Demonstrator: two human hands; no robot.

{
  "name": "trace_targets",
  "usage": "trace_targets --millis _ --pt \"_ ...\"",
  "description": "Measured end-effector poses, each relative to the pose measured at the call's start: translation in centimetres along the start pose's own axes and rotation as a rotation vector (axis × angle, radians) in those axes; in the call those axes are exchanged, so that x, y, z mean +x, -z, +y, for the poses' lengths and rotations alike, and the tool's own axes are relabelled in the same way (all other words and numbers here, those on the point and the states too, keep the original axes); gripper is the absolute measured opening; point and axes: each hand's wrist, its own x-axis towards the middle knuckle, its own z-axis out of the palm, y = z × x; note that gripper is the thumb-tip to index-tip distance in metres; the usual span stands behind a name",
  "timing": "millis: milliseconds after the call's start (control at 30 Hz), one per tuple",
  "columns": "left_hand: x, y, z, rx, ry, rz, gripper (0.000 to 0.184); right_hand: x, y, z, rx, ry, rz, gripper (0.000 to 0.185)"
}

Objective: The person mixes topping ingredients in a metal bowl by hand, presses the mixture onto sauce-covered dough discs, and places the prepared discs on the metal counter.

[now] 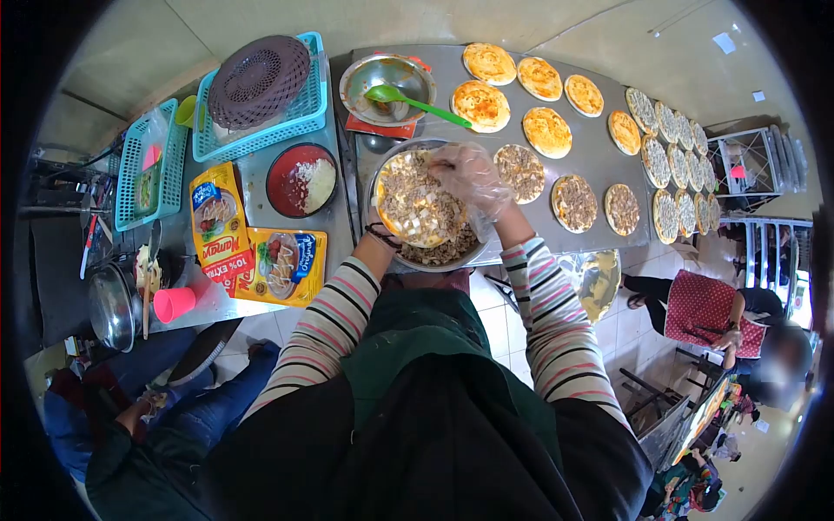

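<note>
My left hand (pixel 376 224) is mostly hidden under a small round pizza (pixel 419 201) and holds it up, tilted towards me. Ground meat and pale cubes cover the pizza. Below it is a large metal bowl (pixel 476 253) of cooked ground meat (pixel 439 253). Over the pizza's right edge is my right hand (pixel 476 181), in a clear plastic glove. Its fingers are bunched together above the topping; what they pinch is hidden. To the right lie meat-topped pizzas (pixel 574 203), and sauced bases (pixel 547 132) sit behind them.
A steel bowl (pixel 351 84) with a green spatula (pixel 426 108) stands behind. At left are a red-brown bowl (pixel 280 193) with white bits, yellow mayonnaise pouches (pixel 287 265), a pink cup (pixel 175 303) and teal baskets (pixel 320 74). Finished-looking pizzas (pixel 656 162) line the right. Other people are on both sides.
</note>
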Motion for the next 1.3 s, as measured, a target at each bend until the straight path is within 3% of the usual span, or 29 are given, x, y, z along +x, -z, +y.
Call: trace_targets --millis 67,167,200,367,433,467,500,567,733,967,1167,1233,1300 --pt "0.2 0.1 -0.2 0.001 0.007 0.004 0.046 0.2 -1.2 -0.7 -0.001 0.293 0.004 0.014" --pt "0.3 0.2 -0.3 -0.001 0.004 0.001 0.046 -0.2 -0.8 -1.2 0.000 0.376 -0.003 0.014" --pt "0.3 0.2 -0.1 -0.001 0.001 -0.003 0.046 -0.5 0.4 -1.7 -0.002 0.185 -0.054 0.015" --pt "0.2 0.3 0.5 0.007 -0.012 -0.009 0.046 -3.5 -0.8 -1.2 0.148 0.245 -0.046 0.011" --pt "0.4 0.4 0.7 0.007 -0.016 -0.012 0.046 -3.5 0.4 -1.8 -0.006 0.171 0.011 0.012" --pt "0.5 0.3 0.9 0.010 -0.020 -0.011 0.046 -3.3 1.1 -1.4 0.147 0.012 0.054 0.015" --pt "0.5 0.2 1.0 0.015 -0.025 -0.010 0.046 -3.3 1.9 -0.6 0.148 0.016 0.055 0.015" --pt "0.5 0.1 1.1 0.023 -0.030 -0.006 0.046 -3.3 2.8 0.8 0.332 -0.375 -0.006 0.017" --pt "0.7 -0.2 0.9 0.028 -0.028 0.011 0.046 -1.9 1.8 1.6 -0.042 0.016 0.093 0.019" --pt "1.1 -0.3 0.6 0.035 -0.044 0.023 0.046 -0.6 1.3 2.9 -0.014 -0.038 0.054 0.013" --pt "1.4 -0.4 0.7 0.034 -0.065 0.028 0.047 -2.4 0.9 1.3 -0.015 0.124 0.008 0.012" --pt "1.6 -0.5 0.7 0.037 -0.068 0.033 0.047 -4.6 -1.1 0.3 -0.016 0.232 0.087 0.012" --pt "1.9 -0.5 0.7 0.050 -0.082 0.038 0.047 -5.1 -1.2 -1.4 0.035 0.166 0.089 0.012"
